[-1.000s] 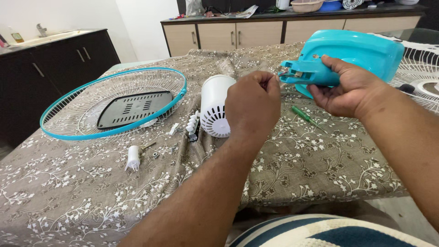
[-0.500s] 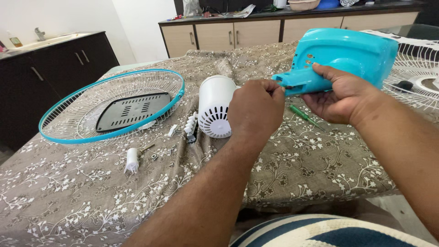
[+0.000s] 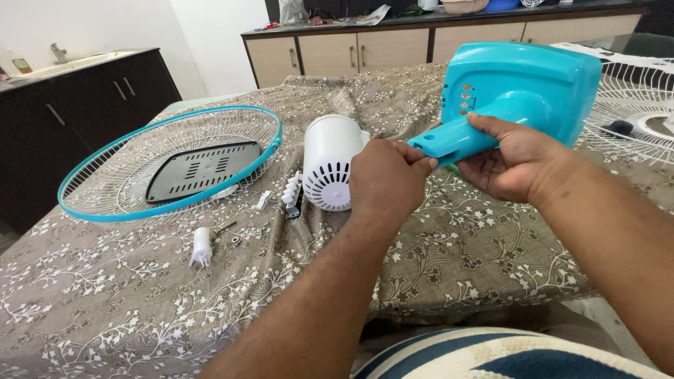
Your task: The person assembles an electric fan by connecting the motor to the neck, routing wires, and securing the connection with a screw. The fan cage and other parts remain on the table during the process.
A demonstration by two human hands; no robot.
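Plastic, glossy and turquoise, forms the boxy fan base point(image 3: 523, 88) we lift over the table, our right hand point(image 3: 509, 158) wrapped around its neck, left hand point(image 3: 386, 179) pinching the neck's tip. Beside it: a ribbed white housing point(image 3: 328, 163), a wire grille point(image 3: 172, 161), floral cloth point(image 3: 456, 238).

Single head-worn view, angled down and forward from close above the cloth-covered surface point(image 3: 175, 295); forearms enter from the lower frame, dark cabinets point(image 3: 84, 91) upper left.
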